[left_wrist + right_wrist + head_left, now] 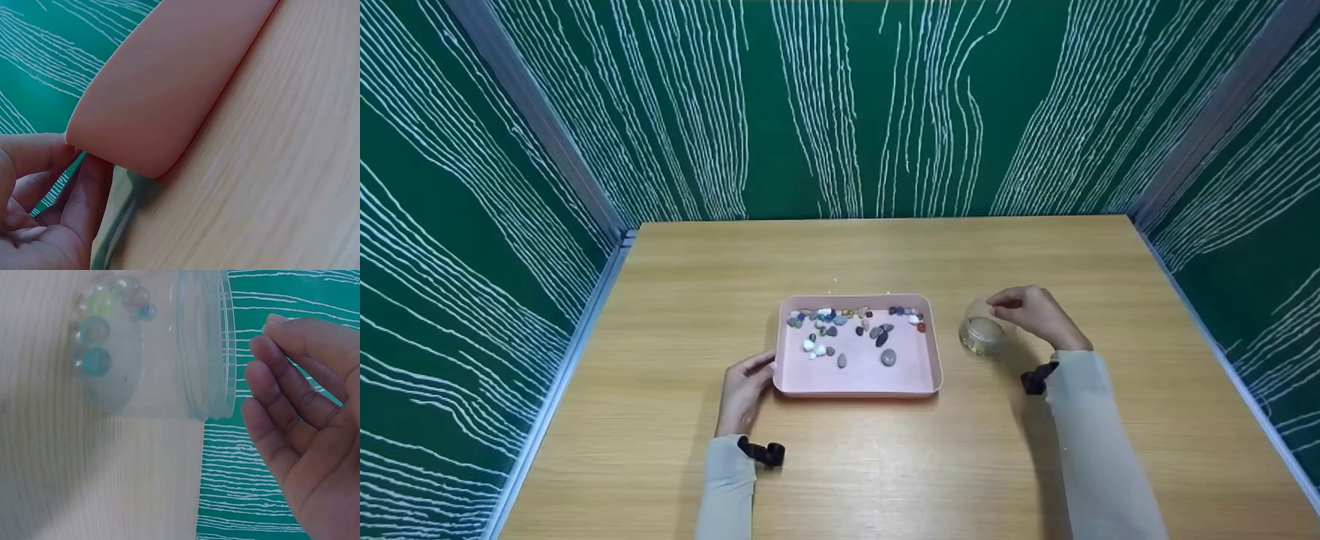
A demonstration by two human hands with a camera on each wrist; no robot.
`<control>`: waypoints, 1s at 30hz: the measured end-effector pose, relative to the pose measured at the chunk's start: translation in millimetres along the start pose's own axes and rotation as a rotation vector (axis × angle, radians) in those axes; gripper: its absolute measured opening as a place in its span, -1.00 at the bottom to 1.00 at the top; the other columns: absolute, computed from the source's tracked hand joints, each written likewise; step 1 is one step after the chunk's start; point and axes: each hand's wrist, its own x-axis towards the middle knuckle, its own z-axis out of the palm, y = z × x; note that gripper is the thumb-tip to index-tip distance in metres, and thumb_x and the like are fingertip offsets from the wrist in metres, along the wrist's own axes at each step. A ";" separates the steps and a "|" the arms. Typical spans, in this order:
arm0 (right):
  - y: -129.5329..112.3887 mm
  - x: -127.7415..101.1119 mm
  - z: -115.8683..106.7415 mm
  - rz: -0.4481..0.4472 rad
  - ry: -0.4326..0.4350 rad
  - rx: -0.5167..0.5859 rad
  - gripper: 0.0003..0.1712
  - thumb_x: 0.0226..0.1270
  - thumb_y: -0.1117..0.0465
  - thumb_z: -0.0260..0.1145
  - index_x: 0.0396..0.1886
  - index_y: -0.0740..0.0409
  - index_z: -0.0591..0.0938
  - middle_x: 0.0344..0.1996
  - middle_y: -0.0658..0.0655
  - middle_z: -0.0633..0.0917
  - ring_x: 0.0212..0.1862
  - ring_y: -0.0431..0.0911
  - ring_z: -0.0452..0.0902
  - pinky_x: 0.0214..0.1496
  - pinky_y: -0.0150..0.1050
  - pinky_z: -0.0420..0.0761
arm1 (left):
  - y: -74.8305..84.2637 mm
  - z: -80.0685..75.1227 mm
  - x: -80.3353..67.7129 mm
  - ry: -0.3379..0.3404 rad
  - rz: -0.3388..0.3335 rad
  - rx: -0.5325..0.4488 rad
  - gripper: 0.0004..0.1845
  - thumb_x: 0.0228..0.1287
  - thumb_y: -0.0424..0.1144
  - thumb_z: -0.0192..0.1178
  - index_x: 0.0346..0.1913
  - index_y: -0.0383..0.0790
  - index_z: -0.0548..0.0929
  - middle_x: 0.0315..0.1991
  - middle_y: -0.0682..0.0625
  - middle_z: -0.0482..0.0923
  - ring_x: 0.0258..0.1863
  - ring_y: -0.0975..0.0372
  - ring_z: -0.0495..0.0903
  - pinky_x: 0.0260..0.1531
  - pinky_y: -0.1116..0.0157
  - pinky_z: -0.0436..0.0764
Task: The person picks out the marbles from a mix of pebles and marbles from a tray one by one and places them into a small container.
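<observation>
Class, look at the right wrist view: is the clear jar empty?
No: several round, glassy marbles show through the wall at the bottom of the clear jar.

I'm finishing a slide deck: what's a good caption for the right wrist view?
The right hand, fingers bent, near the rim of a clear jar holding round beads.

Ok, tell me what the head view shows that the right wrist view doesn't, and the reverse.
Only the head view: the pink tray, the stones in it, and the left hand at its left side.

Only the right wrist view: the marbles in the clear jar distinct enough to tell apart, one of them teal, and the palm of the right hand.

Both: the jar, the right hand by its mouth, the wooden table and the green backdrop with white lines.
</observation>
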 end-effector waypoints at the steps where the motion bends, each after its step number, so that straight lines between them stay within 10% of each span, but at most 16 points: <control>1: -1.5 1.3 0.7 -0.005 0.002 0.003 -0.65 0.39 0.23 0.20 0.07 0.32 0.62 0.03 0.36 0.65 0.04 0.18 0.58 0.07 0.04 0.62 | -0.1 0.0 0.1 0.001 0.000 0.001 -0.63 0.21 -0.57 0.14 0.10 -0.61 0.51 0.11 -0.39 0.53 -0.11 0.22 0.61 -0.13 0.41 0.64; 30: -48.3 42.9 41.3 0.002 -0.051 0.045 -0.69 0.37 0.25 0.22 0.05 0.25 0.64 0.01 0.26 0.67 0.00 0.08 0.59 0.08 -0.01 0.62 | -1.1 -0.5 0.0 -0.002 0.018 0.016 -0.63 0.22 -0.58 0.12 0.11 -0.64 0.49 0.11 -0.42 0.51 -0.12 0.24 0.59 -0.15 0.46 0.62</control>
